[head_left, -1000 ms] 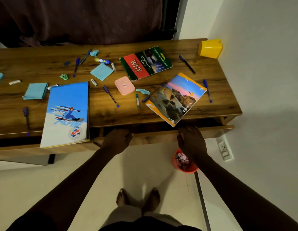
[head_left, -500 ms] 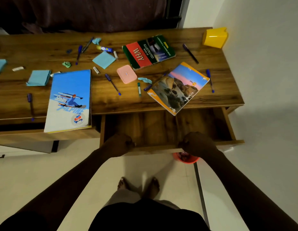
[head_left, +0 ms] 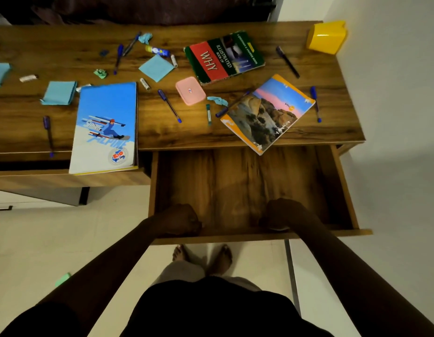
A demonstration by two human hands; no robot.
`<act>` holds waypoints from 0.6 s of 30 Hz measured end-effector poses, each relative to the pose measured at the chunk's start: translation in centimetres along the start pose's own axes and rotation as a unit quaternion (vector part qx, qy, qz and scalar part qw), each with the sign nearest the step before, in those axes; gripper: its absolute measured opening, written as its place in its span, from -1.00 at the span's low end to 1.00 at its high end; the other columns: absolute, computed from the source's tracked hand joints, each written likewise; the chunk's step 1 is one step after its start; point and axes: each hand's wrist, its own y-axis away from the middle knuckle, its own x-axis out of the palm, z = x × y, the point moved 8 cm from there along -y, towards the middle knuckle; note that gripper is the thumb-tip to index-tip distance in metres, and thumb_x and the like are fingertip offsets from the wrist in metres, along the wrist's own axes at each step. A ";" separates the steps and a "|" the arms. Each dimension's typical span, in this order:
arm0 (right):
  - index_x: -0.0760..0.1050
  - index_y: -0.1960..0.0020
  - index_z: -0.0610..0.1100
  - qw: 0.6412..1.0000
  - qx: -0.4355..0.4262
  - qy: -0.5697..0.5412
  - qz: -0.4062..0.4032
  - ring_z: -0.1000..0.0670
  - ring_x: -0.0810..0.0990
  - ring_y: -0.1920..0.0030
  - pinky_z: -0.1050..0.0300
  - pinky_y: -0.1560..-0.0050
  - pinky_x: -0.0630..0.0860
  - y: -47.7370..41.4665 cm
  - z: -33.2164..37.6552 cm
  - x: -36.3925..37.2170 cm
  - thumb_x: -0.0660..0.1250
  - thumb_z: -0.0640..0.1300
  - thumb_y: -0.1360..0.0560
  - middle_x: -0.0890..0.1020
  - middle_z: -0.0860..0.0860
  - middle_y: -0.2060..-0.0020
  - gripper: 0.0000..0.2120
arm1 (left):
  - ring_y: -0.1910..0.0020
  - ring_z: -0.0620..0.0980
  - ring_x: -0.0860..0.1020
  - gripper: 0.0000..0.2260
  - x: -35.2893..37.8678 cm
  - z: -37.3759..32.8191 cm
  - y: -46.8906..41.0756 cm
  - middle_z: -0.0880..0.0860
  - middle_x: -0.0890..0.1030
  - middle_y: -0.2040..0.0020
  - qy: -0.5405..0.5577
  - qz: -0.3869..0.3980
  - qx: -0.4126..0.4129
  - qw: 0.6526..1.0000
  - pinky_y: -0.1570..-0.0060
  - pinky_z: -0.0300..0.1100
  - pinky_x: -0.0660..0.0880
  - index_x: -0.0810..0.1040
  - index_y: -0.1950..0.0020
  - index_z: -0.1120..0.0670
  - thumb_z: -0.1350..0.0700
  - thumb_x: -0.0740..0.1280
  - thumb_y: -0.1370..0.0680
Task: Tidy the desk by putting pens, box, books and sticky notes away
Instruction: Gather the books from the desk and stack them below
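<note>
A second ago the drawer [head_left: 235, 186] showed only a sliver under the tabletop [head_left: 235, 133]; now it stands pulled far out, its wooden floor in full view. My left hand [head_left: 180, 220] and right hand [head_left: 280, 215] both curl over its front edge, fingers wrapped round the panel and gripping it, the left near the left corner, the right further along. I judge the opening step done: there is a place ready, but nothing has been put away yet. All the task's things lie on the tabletop, beyond the drawer and well apart from both hands. The rock book [head_left: 268, 113] is nearest, 1 corner overhanging the tabletop's edge above the drawer, roughly ahead of my right hand. The ski book [head_left: 105, 127] also overhangs that edge, left of the drawer. The WHY book [head_left: 223, 57] lies farther back, the box [head_left: 190, 90] just beside its near corner. 1 pen [head_left: 169, 105] lies between box and ski book; others are scattered left, back and right. 2 piles of notes [head_left: 156, 68] sit toward the left.
</note>
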 end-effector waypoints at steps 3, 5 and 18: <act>0.47 -0.38 -0.14 1.000 -0.006 0.017 0.018 -0.09 0.58 -0.27 -0.01 -0.28 0.49 0.1 0.7 0.0 0.23 0.31 -0.58 0.59 -0.09 -0.28 -0.40 | 0.03 -0.06 0.61 -0.64 -0.1 -0.1 0.4 0.01 0.67 0.03 -0.006 0.002 -0.008 1.000 -0.15 -0.09 0.53 0.71 0.09 0.05 -0.23 0.35 -0.54; 0.49 -0.35 -0.13 1.000 -0.010 0.011 0.026 -0.08 0.59 -0.25 0.01 -0.28 0.49 -0.1 1.4 -0.2 0.23 0.30 -0.59 0.59 -0.09 -0.27 -0.42 | 0.03 -0.04 0.62 -0.65 -0.3 0.1 0.8 0.01 0.68 0.02 0.017 0.012 -0.005 1.000 -0.16 -0.05 0.55 0.72 0.09 0.03 -0.23 0.35 -0.53; 0.68 -0.05 0.01 0.931 -0.142 -0.317 -0.109 0.01 0.67 0.05 -0.01 0.01 0.61 -1.3 15.9 -9.3 0.38 0.27 -0.51 0.69 0.04 0.06 -0.64 | 0.21 0.04 0.70 -0.90 -12.9 6.9 7.5 0.07 0.72 0.19 0.316 -0.260 -0.010 0.912 0.19 -0.10 0.62 0.69 0.03 0.06 0.12 0.37 -0.62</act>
